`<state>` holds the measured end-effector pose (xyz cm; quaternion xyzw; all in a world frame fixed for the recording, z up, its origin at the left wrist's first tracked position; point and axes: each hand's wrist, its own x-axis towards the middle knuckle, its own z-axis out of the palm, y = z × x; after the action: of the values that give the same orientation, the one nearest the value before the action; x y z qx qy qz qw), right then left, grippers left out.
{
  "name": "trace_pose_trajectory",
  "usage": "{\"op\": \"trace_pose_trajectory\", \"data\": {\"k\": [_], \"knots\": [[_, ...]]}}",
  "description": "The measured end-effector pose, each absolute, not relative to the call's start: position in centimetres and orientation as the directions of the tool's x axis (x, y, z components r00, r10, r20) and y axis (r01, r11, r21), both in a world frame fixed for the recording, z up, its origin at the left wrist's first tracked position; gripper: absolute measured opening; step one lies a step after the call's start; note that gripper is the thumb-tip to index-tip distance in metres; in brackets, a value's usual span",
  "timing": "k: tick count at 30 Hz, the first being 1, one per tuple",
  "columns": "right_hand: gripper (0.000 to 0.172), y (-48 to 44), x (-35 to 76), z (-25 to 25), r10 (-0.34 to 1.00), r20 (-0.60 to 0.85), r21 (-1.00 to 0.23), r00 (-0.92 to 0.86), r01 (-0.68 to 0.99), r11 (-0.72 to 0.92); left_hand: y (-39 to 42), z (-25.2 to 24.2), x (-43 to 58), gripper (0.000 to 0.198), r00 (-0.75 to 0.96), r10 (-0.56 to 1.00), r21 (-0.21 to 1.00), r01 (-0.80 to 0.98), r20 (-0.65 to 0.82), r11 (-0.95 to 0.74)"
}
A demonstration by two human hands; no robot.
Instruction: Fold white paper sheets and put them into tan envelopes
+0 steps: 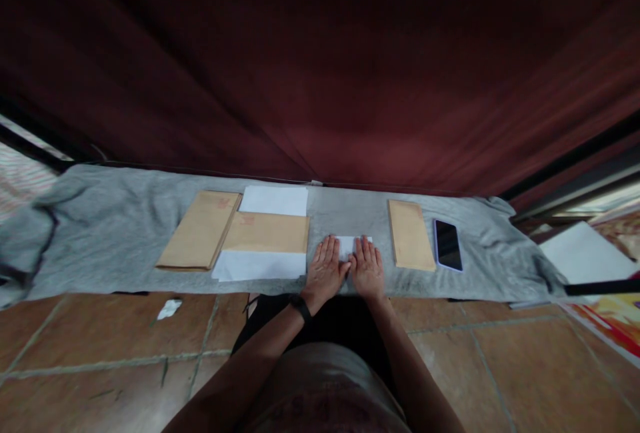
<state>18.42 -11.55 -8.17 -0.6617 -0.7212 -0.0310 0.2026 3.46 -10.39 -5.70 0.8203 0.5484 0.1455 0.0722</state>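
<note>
A small piece of white paper [346,246], seemingly folded, lies on the grey cloth near its front edge. Flat on its left side presses my left hand [326,269], fingers stretched forward, a dark band on the wrist. My right hand [368,269] lies flat on the paper's right side, its fingers out and its thumb close to the left thumb. Both palms cover much of the paper. Left of my hands, a brown envelope [267,231] rests across a stack of white sheets [263,266]. Another brown envelope [411,236] lies to the right.
A pile of brown envelopes [200,231] sits farther left. On the right, a phone [448,245] lies face up beside the single envelope. A dark red curtain [320,86] hangs behind the cloth-covered surface [125,206]. Crumpled white paper [169,309] is on the tiled floor.
</note>
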Motion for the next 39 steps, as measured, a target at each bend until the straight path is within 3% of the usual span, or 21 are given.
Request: {"op": "trace_pose_trajectory", "data": {"k": [6,10,13,19,23,26,29,31,34,39], "knots": [[0.060,-11.7,19.1,-8.4,0.926,0.377,-0.248,-0.009,0.962,0.111,-10.7,-3.6,1.5,0.051,0.337,0.913,0.311,0.863,0.230,-0.398],[0.058,-11.7,19.2,-8.6,0.919,0.394,-0.244,-0.010,0.963,0.115,-9.7,-1.8,-1.3,0.045,0.126,0.942,0.344,0.909,0.310,-0.235],[0.058,-11.6,19.2,-8.9,0.908,0.418,-0.243,-0.004,0.963,0.116,-8.7,-1.7,-3.0,0.040,0.026,0.963,0.340,0.933,0.268,-0.120],[0.057,-11.6,19.2,-8.9,0.918,0.396,-0.251,0.006,0.962,0.102,-7.5,-2.7,-3.4,0.027,0.028,0.976,0.285,0.954,0.218,-0.091],[0.053,-11.2,18.9,-7.7,0.930,0.363,-0.375,0.062,0.923,0.085,-7.7,-2.3,-3.1,0.021,0.043,0.982,0.298,0.950,0.185,-0.098],[0.053,-10.5,17.3,-5.9,0.951,0.289,-0.616,0.107,0.781,0.100,-8.7,-1.3,-2.8,0.022,0.081,0.986,0.280,0.952,0.148,-0.121],[0.053,-9.5,14.3,-4.1,0.990,0.124,-0.873,0.071,0.481,0.075,-10.1,-0.2,-2.2,0.024,0.128,0.985,0.245,0.957,0.111,-0.152],[0.051,-8.8,12.1,-3.4,1.000,0.014,-0.970,0.023,0.243,0.008,-11.0,0.2,-1.8,0.026,0.152,0.984,0.227,0.959,0.088,-0.168],[0.038,-8.1,9.9,-3.1,0.995,-0.096,-0.995,-0.036,-0.028,-0.097,-12.3,0.2,-1.3,0.029,0.171,0.982,0.217,0.959,0.080,-0.184],[0.026,-8.6,10.0,-3.2,0.987,-0.135,-0.981,-0.081,-0.126,-0.145,-13.6,-0.5,-2.0,0.029,0.287,0.938,0.318,0.886,0.194,-0.337]]}}
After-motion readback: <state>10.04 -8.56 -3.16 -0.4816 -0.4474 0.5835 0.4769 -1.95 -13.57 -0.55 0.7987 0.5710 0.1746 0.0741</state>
